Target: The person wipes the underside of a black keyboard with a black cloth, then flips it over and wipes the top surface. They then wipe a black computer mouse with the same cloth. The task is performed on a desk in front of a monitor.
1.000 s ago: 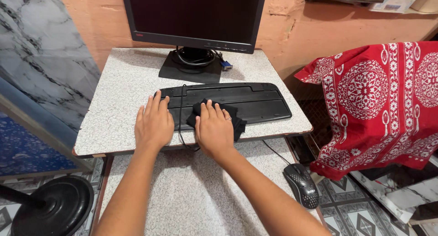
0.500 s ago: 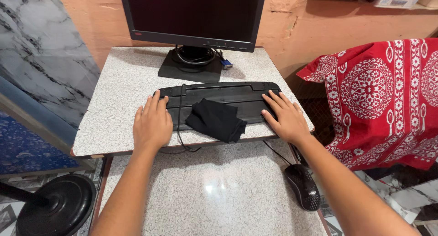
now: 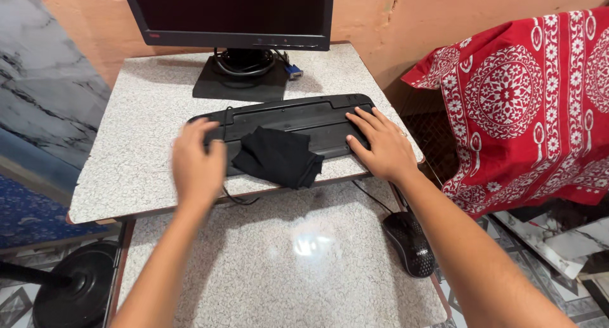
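Head view: left hand (image 3: 198,166), blurred, open, hovered over the keyboard's (image 3: 298,118) left end on the bench (image 3: 133,144); a black cloth (image 3: 276,157) lay across its middle; right hand (image 3: 380,150) pressed flat, grip open, on its right end.

— What do I have in front of me, by count?
— I count one keyboard (image 3: 292,122), one black cloth (image 3: 277,157), one monitor (image 3: 231,14) and one mouse (image 3: 409,242).
— Hands?
— Two: one left hand (image 3: 196,166), one right hand (image 3: 379,147). Also one red patterned cloth (image 3: 526,106) and one round black base (image 3: 73,290).
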